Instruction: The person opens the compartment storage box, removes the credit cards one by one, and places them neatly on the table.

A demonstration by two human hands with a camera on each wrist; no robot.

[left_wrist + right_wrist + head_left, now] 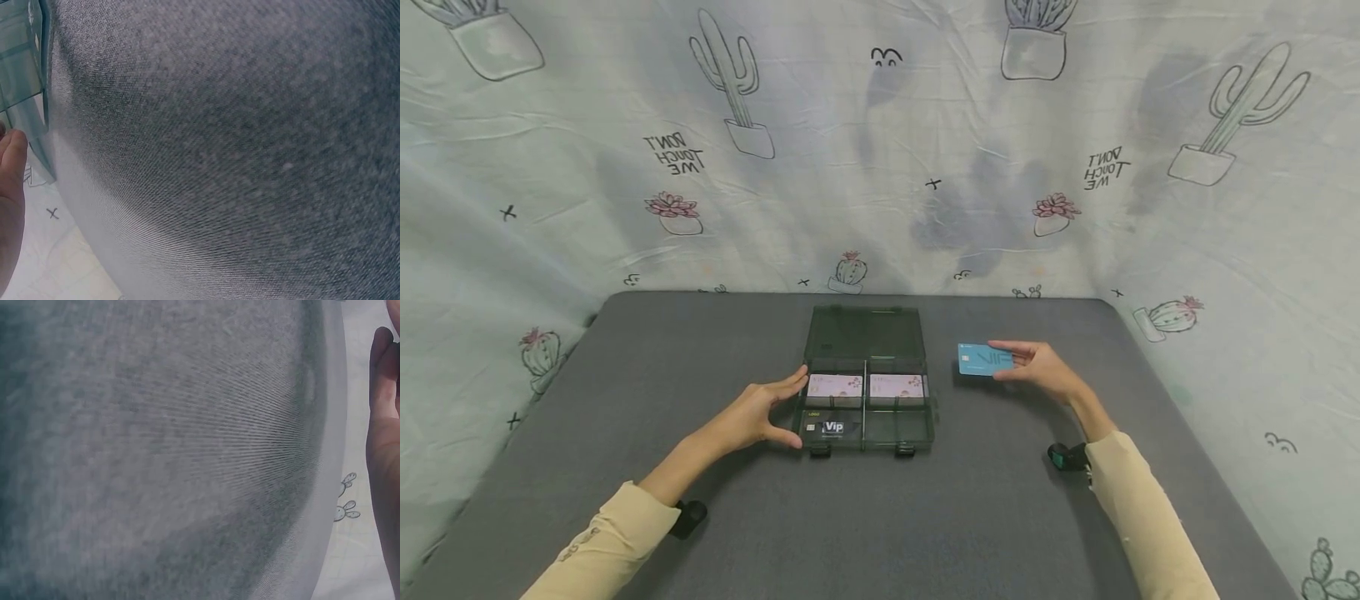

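Observation:
In the head view a dark green see-through plastic box (896, 427) lies on the table with its lid (865, 333) laid back. Pink cards sit in its back left (835, 386) and back right (897, 386) compartments, and a black Vip card (832, 426) in the front left one. My left hand (752, 417) rests against the box's left side, thumb and fingers spread along it. To the right of the box, my right hand (1041, 367) pinches a light blue chip card (983, 360) by its right end, just above the table. The right wrist view does not show the card.
A grey cloth-covered table (985, 517) carries the box. Behind it and at both sides hangs a white sheet (820, 108) with cactus drawings. A dark band with a small device is on each wrist, the right one (1067, 456) at the sleeve's end.

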